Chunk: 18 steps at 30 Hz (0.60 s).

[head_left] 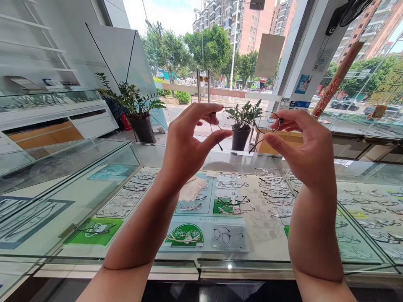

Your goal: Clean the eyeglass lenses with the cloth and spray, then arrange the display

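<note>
A pair of thin dark-rimmed eyeglasses (257, 131) is held up above the glass counter, its temples pointing toward me. My left hand (192, 142) pinches the left side of the frame near the hinge, thumb below and fingers above. On the other side, my right hand (305, 142) grips the right end of the frame in the same way. A beige cloth (192, 188) lies on the counter below, beyond my left forearm.
Rows of eyeglasses (275, 193) fill the glass display counter (201, 264). Potted plants (241, 138) (141, 128) stand beyond it, before the glass doors (203, 86). A white cabinet (94, 119) is at the left, and a wrapped pillar (338, 77) leans at the right.
</note>
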Each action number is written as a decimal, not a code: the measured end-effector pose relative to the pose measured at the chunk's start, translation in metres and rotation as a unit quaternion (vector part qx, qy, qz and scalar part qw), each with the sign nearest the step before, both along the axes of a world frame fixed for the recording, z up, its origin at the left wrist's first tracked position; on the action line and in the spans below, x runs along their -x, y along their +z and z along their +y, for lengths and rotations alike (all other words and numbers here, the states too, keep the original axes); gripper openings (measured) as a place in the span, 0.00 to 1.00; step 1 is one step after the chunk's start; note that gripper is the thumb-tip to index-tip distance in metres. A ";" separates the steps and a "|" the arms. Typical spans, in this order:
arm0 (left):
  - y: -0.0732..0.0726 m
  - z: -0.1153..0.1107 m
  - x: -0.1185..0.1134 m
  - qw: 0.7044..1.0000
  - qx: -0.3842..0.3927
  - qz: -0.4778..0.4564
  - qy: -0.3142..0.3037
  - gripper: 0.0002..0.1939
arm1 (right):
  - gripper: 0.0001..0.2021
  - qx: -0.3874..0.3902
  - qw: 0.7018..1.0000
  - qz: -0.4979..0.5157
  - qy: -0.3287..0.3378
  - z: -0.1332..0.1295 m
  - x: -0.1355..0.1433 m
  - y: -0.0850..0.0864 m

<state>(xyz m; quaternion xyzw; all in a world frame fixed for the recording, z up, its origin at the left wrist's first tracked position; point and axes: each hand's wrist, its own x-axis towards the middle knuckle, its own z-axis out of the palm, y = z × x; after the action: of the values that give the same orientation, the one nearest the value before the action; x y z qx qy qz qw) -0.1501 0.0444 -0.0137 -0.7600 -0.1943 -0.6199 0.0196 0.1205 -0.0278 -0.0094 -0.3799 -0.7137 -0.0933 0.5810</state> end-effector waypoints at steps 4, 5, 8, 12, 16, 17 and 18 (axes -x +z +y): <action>0.001 0.001 0.001 1.000 0.004 0.000 -0.002 0.27 | 0.18 0.000 1.000 -0.002 -0.006 -0.001 0.001 0.000; 0.001 0.001 0.001 1.000 0.004 0.001 -0.003 0.27 | 0.18 -0.004 1.000 -0.002 -0.009 -0.002 0.002 0.001; 0.001 0.000 0.002 1.000 0.006 0.007 -0.002 0.27 | 0.18 -0.015 1.000 0.000 -0.019 -0.003 0.003 0.001; 0.001 0.001 0.002 1.000 0.007 0.012 0.000 0.26 | 0.19 -0.010 1.000 -0.007 -0.026 -0.004 0.003 0.002; 0.001 0.002 0.002 1.000 0.008 0.011 0.000 0.27 | 0.21 -0.010 0.999 -0.009 -0.031 -0.004 0.002 0.001; 0.001 0.002 0.002 1.000 0.010 0.011 0.000 0.27 | 0.21 -0.012 0.999 -0.010 -0.031 -0.003 0.001 0.000; 0.001 0.002 0.002 1.000 0.011 0.011 0.000 0.27 | 0.21 -0.014 0.999 -0.010 -0.032 -0.003 0.001 0.000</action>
<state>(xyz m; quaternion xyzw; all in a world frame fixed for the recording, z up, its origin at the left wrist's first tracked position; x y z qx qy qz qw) -0.1524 0.0464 -0.0128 -0.7670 -0.2005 -0.6094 0.0136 0.1193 -0.0308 -0.0092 -0.3937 -0.7056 -0.1260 0.5755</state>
